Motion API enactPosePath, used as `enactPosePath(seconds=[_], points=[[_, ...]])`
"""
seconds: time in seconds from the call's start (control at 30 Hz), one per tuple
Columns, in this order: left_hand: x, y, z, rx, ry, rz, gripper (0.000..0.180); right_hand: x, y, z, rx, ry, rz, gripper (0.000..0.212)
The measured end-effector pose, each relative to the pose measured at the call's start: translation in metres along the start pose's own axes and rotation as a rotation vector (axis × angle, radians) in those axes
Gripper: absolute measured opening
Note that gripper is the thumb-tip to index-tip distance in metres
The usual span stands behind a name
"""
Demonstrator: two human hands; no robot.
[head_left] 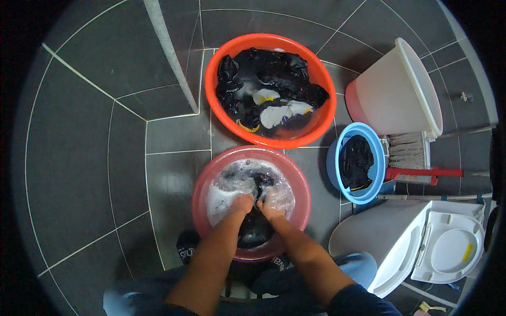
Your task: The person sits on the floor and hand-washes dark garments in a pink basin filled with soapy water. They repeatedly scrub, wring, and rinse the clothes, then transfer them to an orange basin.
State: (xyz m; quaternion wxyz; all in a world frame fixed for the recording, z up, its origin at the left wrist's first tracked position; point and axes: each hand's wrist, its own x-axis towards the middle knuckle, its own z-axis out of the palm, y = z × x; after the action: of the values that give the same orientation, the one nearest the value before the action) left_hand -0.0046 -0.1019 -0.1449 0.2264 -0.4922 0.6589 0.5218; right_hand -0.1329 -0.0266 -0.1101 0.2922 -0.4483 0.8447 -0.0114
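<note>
In front of me stands a pink basin [304, 197] holding foamy, soapy water [219, 203]. A wet black garment [255, 230] lies in it, bulging at the near side and running up between my hands. My left hand [242, 203] is closed on the cloth near the middle of the basin, its fingers partly covered by foam. Just to its right, my right hand [270, 209] also grips the garment, with its fingertips hidden in suds and cloth.
Behind it, an orange basin [212, 100] holds dark and white clothes in water. At right are a light-blue tub [333, 174] with black cloth, a whitish bucket [392, 87], a red-handled brush [408, 152] and a white toilet [387, 239]. A grey pole [171, 55] stands far left.
</note>
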Motion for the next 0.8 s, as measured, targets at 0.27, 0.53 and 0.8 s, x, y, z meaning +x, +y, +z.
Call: enactPosePath(seconds=[0.27, 0.53, 0.8], points=[[-0.031, 0.058, -0.005, -0.404, 0.504, 0.177, 0.057, 0.017, 0.023, -0.013, 0.754, 0.363, 0.08, 0.039], [-0.143, 0.043, 0.004, -2.23, 0.169, 0.301, 0.075, -0.13, -0.101, -0.105, 0.837, 0.136, 0.033, 0.034], [-0.187, 0.087, 0.01, -2.094, 0.246, 0.323, 0.053, -0.139, -0.099, -0.148, 0.333, 0.306, 0.192, 0.049]])
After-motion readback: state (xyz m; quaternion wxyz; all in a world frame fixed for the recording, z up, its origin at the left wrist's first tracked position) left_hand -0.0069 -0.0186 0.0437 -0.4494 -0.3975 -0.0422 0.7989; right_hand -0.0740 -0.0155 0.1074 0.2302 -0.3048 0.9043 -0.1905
